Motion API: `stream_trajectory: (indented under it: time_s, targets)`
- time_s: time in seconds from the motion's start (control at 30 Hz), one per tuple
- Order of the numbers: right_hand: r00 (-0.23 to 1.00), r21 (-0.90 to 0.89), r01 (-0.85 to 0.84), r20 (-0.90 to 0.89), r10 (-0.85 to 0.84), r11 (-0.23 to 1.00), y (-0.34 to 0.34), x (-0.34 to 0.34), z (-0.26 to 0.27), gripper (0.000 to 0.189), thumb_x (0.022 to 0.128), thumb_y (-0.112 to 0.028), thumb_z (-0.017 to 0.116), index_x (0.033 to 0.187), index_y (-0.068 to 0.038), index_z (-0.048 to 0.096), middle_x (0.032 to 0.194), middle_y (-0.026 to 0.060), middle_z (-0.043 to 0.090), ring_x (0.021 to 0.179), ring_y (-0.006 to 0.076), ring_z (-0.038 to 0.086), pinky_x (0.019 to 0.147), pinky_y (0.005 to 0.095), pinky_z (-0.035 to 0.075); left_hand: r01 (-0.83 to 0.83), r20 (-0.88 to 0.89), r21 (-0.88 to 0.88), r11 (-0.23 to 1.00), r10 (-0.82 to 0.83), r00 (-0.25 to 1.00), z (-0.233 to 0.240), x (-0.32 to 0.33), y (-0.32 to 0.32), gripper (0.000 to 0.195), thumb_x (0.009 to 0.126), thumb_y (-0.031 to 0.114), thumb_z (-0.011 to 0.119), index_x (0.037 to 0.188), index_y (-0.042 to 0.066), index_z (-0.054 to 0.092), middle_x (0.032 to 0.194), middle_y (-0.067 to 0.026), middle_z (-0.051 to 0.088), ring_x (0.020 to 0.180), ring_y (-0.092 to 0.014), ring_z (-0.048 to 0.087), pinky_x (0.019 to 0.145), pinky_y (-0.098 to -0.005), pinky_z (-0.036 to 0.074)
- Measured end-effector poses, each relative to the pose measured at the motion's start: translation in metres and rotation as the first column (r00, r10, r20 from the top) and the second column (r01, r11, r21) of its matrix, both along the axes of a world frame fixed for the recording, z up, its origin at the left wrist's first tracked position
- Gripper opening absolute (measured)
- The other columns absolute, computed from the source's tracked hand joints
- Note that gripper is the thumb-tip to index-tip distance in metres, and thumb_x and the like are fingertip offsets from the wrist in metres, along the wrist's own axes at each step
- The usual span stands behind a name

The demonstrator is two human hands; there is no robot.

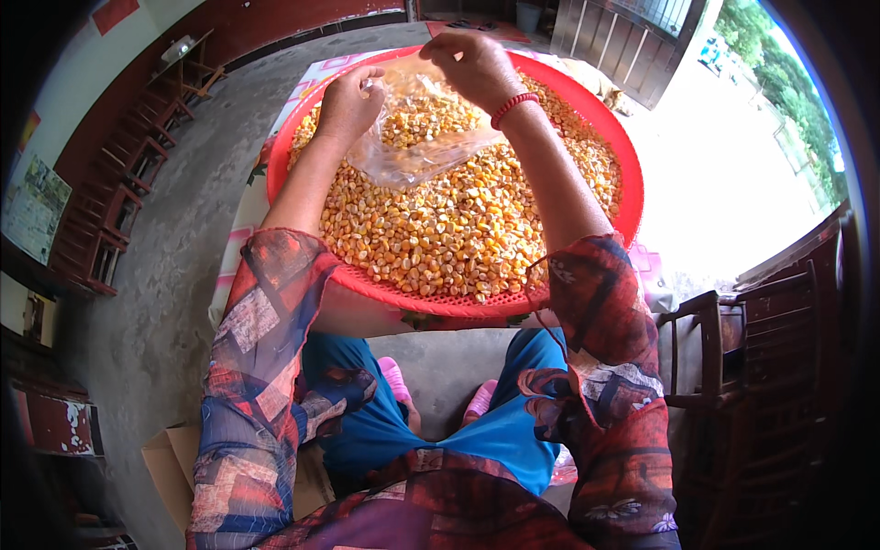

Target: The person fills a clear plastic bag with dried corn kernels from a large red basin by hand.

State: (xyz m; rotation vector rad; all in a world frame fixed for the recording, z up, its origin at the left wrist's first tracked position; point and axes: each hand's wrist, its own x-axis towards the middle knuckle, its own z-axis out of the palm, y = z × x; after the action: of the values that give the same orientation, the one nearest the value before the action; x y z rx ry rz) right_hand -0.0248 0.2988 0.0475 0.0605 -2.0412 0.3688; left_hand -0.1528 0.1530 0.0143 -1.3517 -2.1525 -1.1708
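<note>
A large round red plastic basket (631,172) with a perforated rim holds a broad heap of dried yellow corn kernels (440,237). A clear plastic bag (405,165) lies spread over the kernels, its mouth gaping toward me. My left hand (352,102) pinches the bag's left edge between thumb and fingers, above the basket's far left part. At the far side, my right hand (476,69) is raised with curled fingers gripping the bag's upper edge; the exact pinch is partly hidden. A red beaded bracelet (514,108) circles my right wrist.
Under the basket is a table with a patterned cloth (237,240). Wooden chairs (715,347) stand at the right, and stools (124,213) line the left wall. A cardboard box (172,460) sits at lower left. A dog (605,89) lies near the open door (619,48).
</note>
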Motion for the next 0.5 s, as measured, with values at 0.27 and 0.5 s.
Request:
stream_trajectory:
  time_s: [0.27,0.5]
  targets:
    - [0.731,-0.016,0.569,0.467,-0.497,0.822,0.063,0.032,-0.007,0.018,0.075,-0.02,0.049,0.079,-0.01,0.063,0.077,0.0119,0.062,0.076,0.0276,0.06,0.069,0.0359,0.046,0.011,0.021,0.038,0.999,-0.012,1.0,0.001,0.006,0.004,0.025,0.072,0.011,0.052,0.094,0.006,0.06,0.089,-0.0138,0.062,0.084,-0.024,0.06,0.076,-0.0321,0.046]
    - [0.401,0.009,0.341,0.903,-0.154,0.94,0.096,0.021,-0.065,0.027,0.075,-0.013,0.047,0.094,0.0,0.06,0.09,0.0178,0.061,0.079,0.0255,0.06,0.07,0.0356,0.048,0.008,0.043,0.009,1.0,-0.009,0.999,-0.001,0.004,0.006,0.024,0.071,0.011,0.055,0.093,0.006,0.061,0.086,-0.0122,0.063,0.075,-0.021,0.061,0.071,-0.0297,0.047]
